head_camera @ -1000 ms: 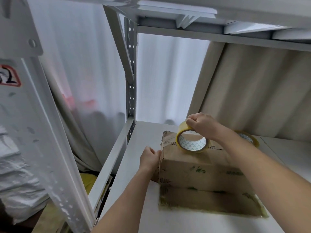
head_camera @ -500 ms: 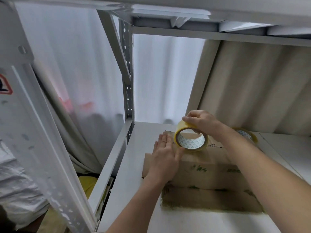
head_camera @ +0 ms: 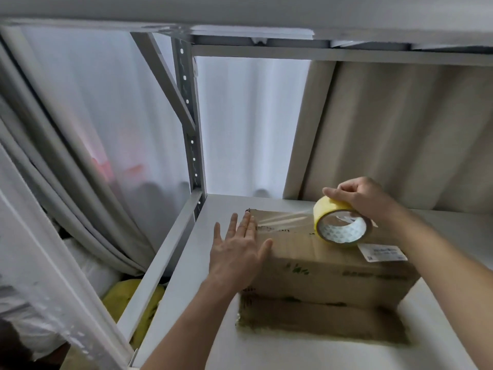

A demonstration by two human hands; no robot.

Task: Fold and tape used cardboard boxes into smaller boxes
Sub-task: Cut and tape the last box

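Note:
A brown cardboard box [head_camera: 330,273] sits on the white shelf [head_camera: 186,303], with a white label on its top right. My left hand [head_camera: 237,252] lies flat with straight fingers on the box's left end, pressing the tape's start down. My right hand [head_camera: 362,198] grips a yellow roll of clear tape [head_camera: 340,225] over the box's top. A clear strip of tape [head_camera: 285,218] stretches from my left fingertips to the roll.
A grey metal upright [head_camera: 190,134] and shelf rail [head_camera: 170,252] stand left of the box. Curtains hang behind and to the left. The upper shelf [head_camera: 266,12] is close overhead. Something yellow [head_camera: 138,303] lies below the shelf on the left.
My right hand has pulled the roll to the right, drawing out a strip of tape over the box's top. My left hand stays flat on the left end. The camera has moved closer.

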